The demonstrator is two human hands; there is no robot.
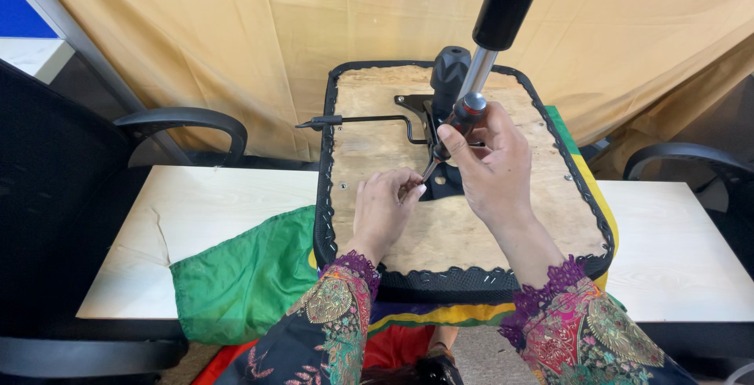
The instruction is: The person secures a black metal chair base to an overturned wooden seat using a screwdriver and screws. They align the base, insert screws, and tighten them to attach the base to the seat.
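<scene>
While upturned, seat base (479, 220) shows bare plywood

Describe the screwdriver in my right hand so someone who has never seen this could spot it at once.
Start at the upturned chair seat, its bare plywood underside lying on the pale table. Near its middle sits a black metal mechanism plate under a silver gas cylinder. The screwdriver slants down to that plate from the right hand: the only tool with a black handle ringed in red.
</scene>
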